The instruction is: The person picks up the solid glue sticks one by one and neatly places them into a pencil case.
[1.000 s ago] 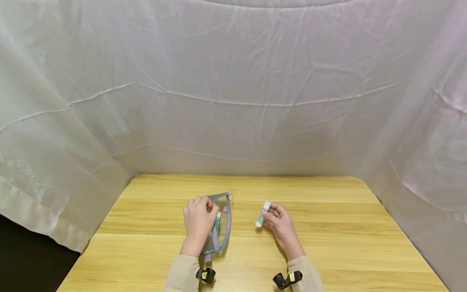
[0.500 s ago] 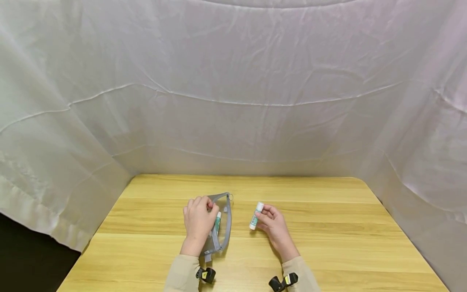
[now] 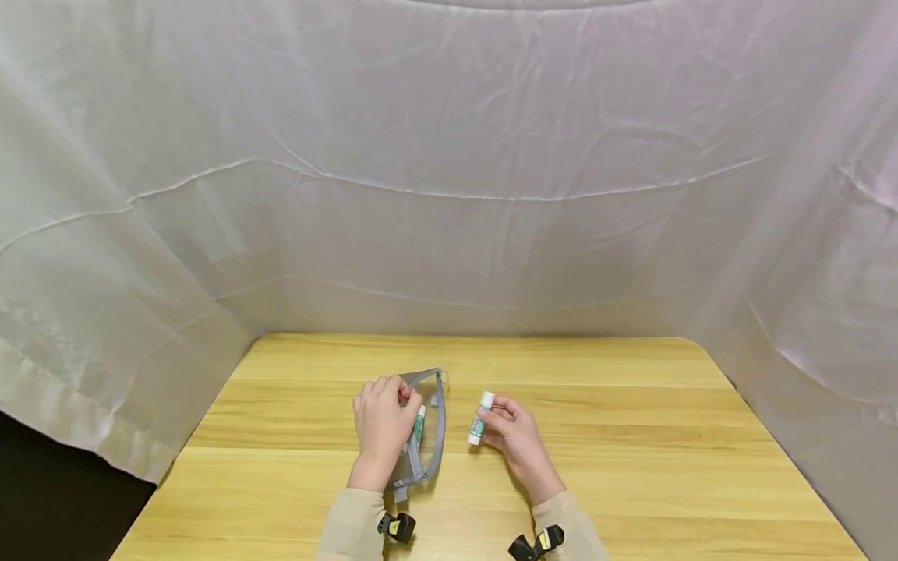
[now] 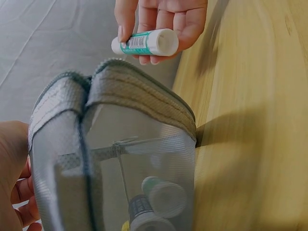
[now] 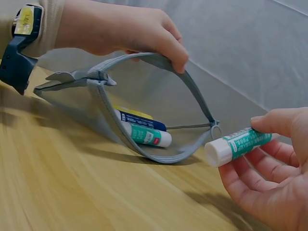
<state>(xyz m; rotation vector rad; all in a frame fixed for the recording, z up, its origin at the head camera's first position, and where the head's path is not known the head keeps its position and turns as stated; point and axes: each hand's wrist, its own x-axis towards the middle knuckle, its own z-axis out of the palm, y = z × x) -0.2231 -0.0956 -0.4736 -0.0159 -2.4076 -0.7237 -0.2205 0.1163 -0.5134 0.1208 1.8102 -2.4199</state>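
A grey mesh zipper pouch [image 3: 439,436] lies on the table with its mouth spread wide toward the right. My left hand [image 3: 382,425] pinches the upper edge of that mouth between thumb and fingers. Inside the pouch, the right wrist view shows a green-and-white glue stick [image 5: 147,135] beside a dark blue and yellow tube [image 5: 139,120]. To the right of the opening, my right hand [image 3: 517,440] holds another green-and-white glue stick [image 3: 480,418] between thumb and fingers. That stick is tilted, above the table and apart from the pouch.
The wooden table [image 3: 631,436] extends around both hands. Pale cloth [image 3: 449,257] hangs behind it and along the sides. A metal ring [image 5: 216,131] hangs at the pouch's zipper end. Each wrist bears a black camera, as on the left sleeve [image 3: 351,522].
My right hand has moved left with the glue stick, closer to the pouch mouth. The left hand and the pouch have stayed in place.
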